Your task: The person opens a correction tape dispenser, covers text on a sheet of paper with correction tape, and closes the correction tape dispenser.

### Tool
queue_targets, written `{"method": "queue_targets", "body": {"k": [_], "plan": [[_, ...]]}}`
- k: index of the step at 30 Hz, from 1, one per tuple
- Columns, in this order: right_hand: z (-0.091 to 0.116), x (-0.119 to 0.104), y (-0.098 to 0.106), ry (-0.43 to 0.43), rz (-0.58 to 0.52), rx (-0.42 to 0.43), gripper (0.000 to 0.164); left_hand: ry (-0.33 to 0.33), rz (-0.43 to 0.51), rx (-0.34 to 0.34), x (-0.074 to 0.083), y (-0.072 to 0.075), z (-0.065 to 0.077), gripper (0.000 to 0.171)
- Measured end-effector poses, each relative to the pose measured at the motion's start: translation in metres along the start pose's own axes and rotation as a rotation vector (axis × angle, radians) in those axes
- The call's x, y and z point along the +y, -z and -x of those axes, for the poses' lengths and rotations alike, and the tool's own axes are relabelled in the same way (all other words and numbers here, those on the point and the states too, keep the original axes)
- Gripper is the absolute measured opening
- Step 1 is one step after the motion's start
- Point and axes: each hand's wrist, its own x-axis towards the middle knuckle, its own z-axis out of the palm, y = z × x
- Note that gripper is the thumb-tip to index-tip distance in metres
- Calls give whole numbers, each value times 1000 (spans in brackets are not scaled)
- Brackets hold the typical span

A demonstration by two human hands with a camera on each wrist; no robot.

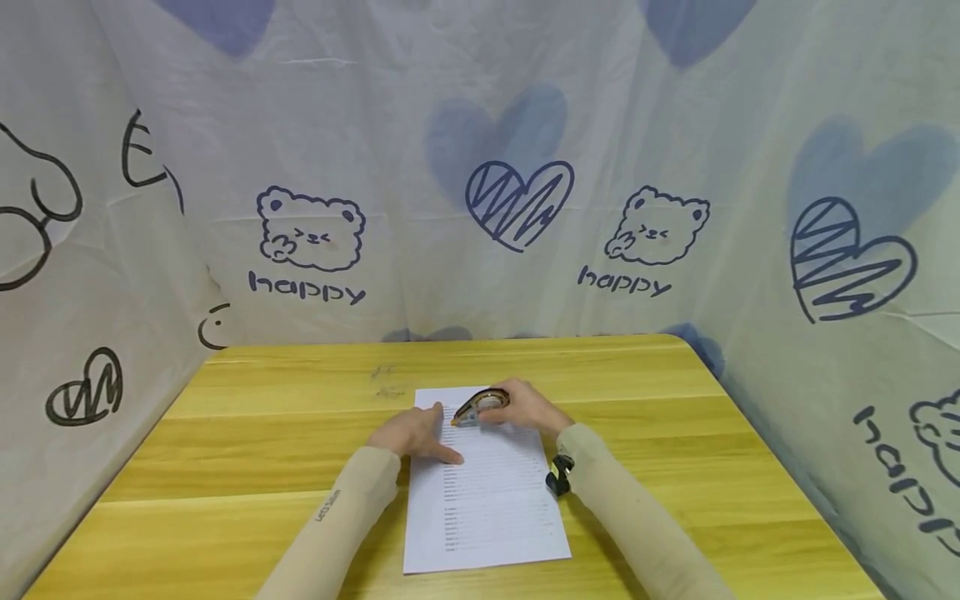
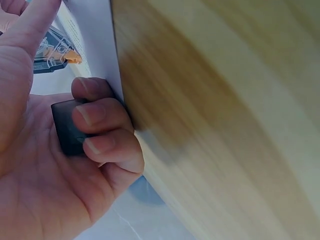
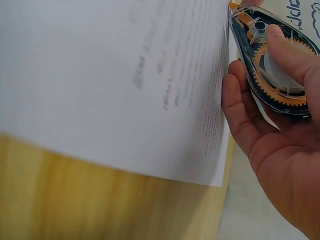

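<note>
Your right hand [image 1: 527, 406] is pinching the correction tape [image 1: 483, 403], long axis slanting down-left, tip pointing toward your left hand [image 1: 408, 433] over the paper's [image 1: 498, 521] upper lines. Your left is curling three fingers onto a dark block [image 2: 67, 127], thumb and index spreading.

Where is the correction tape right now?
In the head view, the correction tape is in the right hand, at the upper part of the printed sheet, just right of the left hand.

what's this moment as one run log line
right hand: grips correction tape, tip at paper, contact unclear | left hand: holds small dark object, rests on paper | paper: on table
</note>
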Motion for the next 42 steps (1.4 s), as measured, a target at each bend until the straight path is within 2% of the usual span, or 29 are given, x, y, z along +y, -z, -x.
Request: {"method": "queue_targets", "body": {"k": [10, 15, 24, 42], "plan": [[-1, -4, 0, 9, 66, -16, 22, 8, 1, -3, 1, 0, 0, 115], [-4, -7, 3, 1, 90, -62, 28, 7, 0, -1, 1, -1, 0, 114], [-12, -23, 12, 32, 234, -145, 36, 1, -5, -2, 1, -1, -1, 114], [-14, -23, 14, 28, 264, -161, 31, -12, 17, -2, 1, -1, -1, 115]]}}
